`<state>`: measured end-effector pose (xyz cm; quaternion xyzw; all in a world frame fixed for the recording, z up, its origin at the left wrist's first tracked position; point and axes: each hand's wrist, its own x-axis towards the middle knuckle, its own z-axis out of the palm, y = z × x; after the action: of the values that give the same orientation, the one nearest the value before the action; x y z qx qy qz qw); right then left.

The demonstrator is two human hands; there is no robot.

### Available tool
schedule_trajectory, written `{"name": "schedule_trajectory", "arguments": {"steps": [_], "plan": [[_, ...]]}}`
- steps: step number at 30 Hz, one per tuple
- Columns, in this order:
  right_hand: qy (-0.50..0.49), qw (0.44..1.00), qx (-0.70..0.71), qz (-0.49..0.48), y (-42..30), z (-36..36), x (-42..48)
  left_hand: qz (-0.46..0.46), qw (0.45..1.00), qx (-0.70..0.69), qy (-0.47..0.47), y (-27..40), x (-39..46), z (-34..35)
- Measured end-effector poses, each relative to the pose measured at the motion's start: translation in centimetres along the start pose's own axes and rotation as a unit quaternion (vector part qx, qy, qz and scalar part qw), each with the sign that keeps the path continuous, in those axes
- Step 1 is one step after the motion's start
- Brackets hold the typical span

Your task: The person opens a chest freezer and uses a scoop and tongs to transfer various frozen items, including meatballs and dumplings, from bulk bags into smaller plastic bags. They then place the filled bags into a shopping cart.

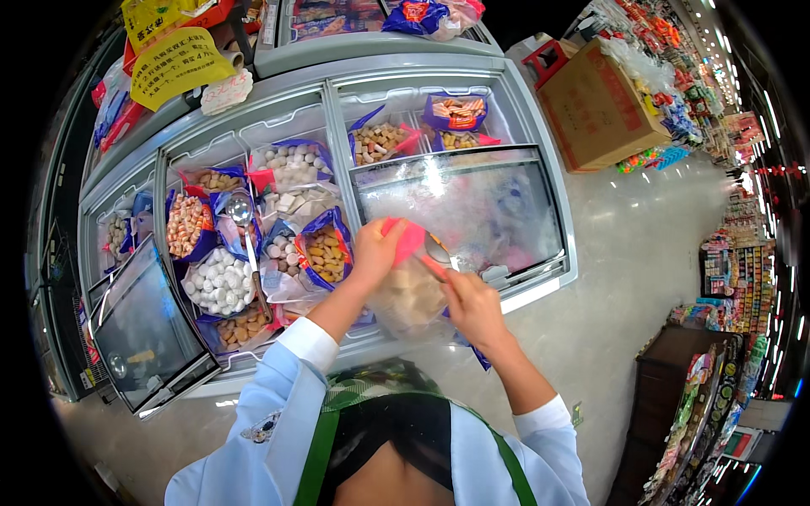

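Observation:
In the head view my left hand [374,248] grips the pink top edge of a clear plastic bag [411,297] that holds pale pieces of food. My right hand [474,307] is closed at the other side of the bag's mouth, on what looks like the same pink plastic edge. A metal spoon head [436,248] lies by the pink plastic; its handle cannot be made out. To the left, a chest freezer holds opened bags of white balls [218,281], yellow pieces [324,253] and striped rolls [185,224]. A metal ladle [240,209] rests across these bags.
A glass lid [462,212] covers the freezer's right part. Another glass panel [152,326] leans at the left. Yellow paper signs [180,68] stand at the upper left. A cardboard box [601,107] and stocked shelves [737,278] are to the right.

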<state>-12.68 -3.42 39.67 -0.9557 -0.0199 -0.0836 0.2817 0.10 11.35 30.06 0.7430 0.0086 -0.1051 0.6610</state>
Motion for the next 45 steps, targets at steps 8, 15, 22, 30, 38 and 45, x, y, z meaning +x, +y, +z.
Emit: {"name": "schedule_trajectory", "arguments": {"steps": [8,15,22,30,38,45], "plan": [[-0.301,0.933,-0.173,0.091,-1.0,-2.6,-4.2,-0.034,0.996,-0.073,0.036,-1.4,1.3,0.6],[-0.219,0.973,-0.018,0.068,-3.6,-6.8,-2.5,0.278,0.896,0.324,-0.119,1.2,0.6,-2.4],[-0.007,0.885,0.403,0.235,10.1,-0.8,2.2,0.089,0.993,-0.002,0.081,2.3,-2.0,-5.6],[-0.154,0.902,0.252,0.315,28.4,11.0,8.3,0.016,0.718,0.149,0.679,16.2,-17.7,-49.5],[-0.112,0.985,-0.127,0.011,39.8,16.2,8.7,-0.089,0.623,0.153,0.762,23.8,-29.1,-63.9],[-0.024,0.993,0.114,-0.017,17.7,7.1,8.9,0.101,0.744,0.526,0.4,17.8,-15.2,-48.0]]}}
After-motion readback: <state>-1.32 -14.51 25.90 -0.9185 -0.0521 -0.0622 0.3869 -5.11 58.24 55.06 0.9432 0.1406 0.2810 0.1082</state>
